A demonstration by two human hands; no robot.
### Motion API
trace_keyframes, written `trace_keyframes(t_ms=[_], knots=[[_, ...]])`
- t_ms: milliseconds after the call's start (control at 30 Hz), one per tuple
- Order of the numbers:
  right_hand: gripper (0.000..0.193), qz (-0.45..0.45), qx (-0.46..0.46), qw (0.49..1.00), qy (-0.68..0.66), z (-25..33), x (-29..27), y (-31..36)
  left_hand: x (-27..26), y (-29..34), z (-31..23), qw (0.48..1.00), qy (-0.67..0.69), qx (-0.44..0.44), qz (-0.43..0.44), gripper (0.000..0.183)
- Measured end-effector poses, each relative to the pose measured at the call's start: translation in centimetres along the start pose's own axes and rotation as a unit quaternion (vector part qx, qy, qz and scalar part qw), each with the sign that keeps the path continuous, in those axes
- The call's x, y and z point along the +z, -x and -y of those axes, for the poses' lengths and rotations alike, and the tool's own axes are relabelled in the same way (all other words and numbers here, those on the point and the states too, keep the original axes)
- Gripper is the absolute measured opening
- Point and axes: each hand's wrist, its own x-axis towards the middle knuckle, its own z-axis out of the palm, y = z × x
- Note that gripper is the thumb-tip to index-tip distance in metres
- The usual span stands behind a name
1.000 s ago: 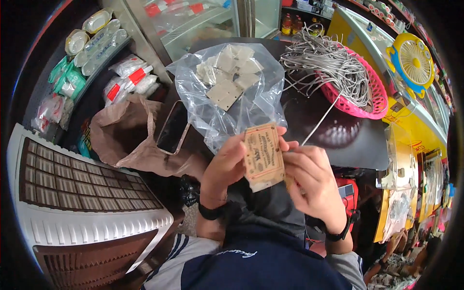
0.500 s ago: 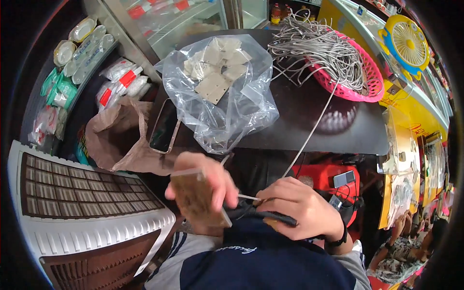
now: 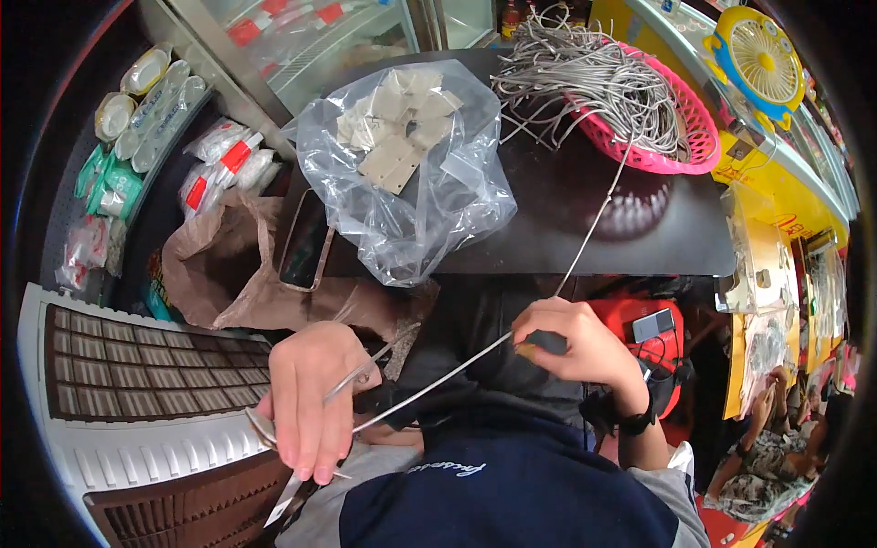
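A grey cord (image 3: 429, 384) stretches between my two hands and continues up from my right hand. My left hand (image 3: 315, 393), at the lower left, is closed on the cord, its back upward and fingers pointing down. Another stretch of cord slants up past its knuckles. A thin plate edge (image 3: 262, 426) pokes out beside the fingers; the rest of it is hidden. My right hand (image 3: 575, 342) pinches the cord between thumb and fingertips in front of my chest. Beyond the hands, a clear plastic bag (image 3: 457, 219) holds beige flat plates (image 3: 393, 163) with small holes.
A pink basket (image 3: 690, 137) heaped with grey cords (image 3: 585, 91) stands on the dark table (image 3: 548, 210). A phone (image 3: 306, 242) and a brown bag (image 3: 219, 265) lie left. A white slatted appliance (image 3: 155, 402) fills the lower left. A yellow-blue fan (image 3: 758, 68) stands far right.
My left hand has moved left and down and turned over, so the plate is mostly hidden. My right hand has risen slightly. The dark-handled tool seen by it earlier is out of sight.
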Motion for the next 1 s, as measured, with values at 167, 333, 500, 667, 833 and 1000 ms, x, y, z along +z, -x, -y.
trace_keyframes(t_ms=[167,333,500,667,833,1000], knots=[[0.013,-0.139,-0.025,0.99,0.018,-1.4,-1.3,0.3,-0.1,0.2,-0.4,0.999,-0.009,-0.035,0.019,0.033],[0.02,-0.488,0.026,0.856,0.168,-4.4,-3.9,-1.4,0.3,-0.2,-0.2,0.997,0.013,-0.071,0.001,0.033],[0.021,-0.401,0.126,0.907,-0.018,-7.3,-7.2,-1.8,0.2,0.1,0.0,0.997,0.024,-0.077,0.005,0.044],[0.017,-0.412,0.035,0.854,-0.317,-6.2,-6.5,-3.5,0.2,0.2,-0.2,0.996,0.034,-0.077,0.017,0.044],[0.026,-0.404,0.031,0.882,-0.238,-7.2,-6.7,-3.5,-0.1,0.3,-0.2,0.996,0.037,-0.08,0.015,0.044],[0.037,-0.392,0.034,0.897,-0.201,-6.5,-6.7,-3.8,-0.1,0.1,-0.4,0.995,0.038,-0.085,0.017,0.044]])
